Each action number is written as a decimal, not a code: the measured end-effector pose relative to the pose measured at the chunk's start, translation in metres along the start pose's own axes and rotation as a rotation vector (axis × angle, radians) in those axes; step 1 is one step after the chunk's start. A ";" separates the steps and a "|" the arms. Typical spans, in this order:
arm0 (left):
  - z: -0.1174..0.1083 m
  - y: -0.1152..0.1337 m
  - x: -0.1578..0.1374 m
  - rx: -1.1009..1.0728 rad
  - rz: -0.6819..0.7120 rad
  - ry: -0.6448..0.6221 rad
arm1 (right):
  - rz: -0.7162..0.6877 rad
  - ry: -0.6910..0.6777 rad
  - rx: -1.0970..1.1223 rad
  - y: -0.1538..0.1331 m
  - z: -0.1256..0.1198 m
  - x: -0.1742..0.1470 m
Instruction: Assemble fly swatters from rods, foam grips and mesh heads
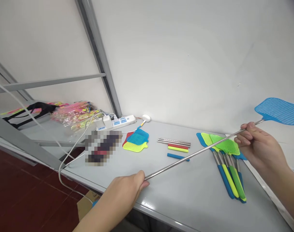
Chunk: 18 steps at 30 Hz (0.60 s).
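Metal rod [205, 149] slanting above a grey table [166, 196]

The left hand [129, 190] is clasping the rod's lower end between thumb and curled fingers, its forearm extending from the bottom edge. The right hand [260, 138] is pinching the rod just beside its blue mesh head [279, 111], its forearm entering from the right. The rod is crossing in front of a swatter pile [231, 174].
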<state>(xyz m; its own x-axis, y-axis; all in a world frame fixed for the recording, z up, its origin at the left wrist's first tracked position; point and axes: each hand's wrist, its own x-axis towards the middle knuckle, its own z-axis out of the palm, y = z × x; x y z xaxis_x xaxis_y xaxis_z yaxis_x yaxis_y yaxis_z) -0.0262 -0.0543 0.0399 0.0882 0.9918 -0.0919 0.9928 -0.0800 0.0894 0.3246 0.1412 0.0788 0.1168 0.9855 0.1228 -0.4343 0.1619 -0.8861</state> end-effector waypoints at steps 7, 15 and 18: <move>0.013 -0.022 -0.004 0.192 0.066 0.199 | -0.089 0.068 0.019 -0.012 -0.010 0.010; 0.002 -0.009 -0.013 0.262 0.087 0.298 | 0.186 -0.212 -0.213 0.047 0.033 -0.067; 0.001 -0.006 -0.015 0.235 0.097 0.291 | 0.280 -0.330 -0.184 0.049 0.045 -0.093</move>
<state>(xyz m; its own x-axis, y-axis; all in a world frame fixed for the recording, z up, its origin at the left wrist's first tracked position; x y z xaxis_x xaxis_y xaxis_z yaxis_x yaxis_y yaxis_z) -0.0331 -0.0691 0.0396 0.1891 0.9627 0.1937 0.9756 -0.1617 -0.1487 0.2519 0.0595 0.0437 -0.2854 0.9581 -0.0229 -0.2397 -0.0945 -0.9662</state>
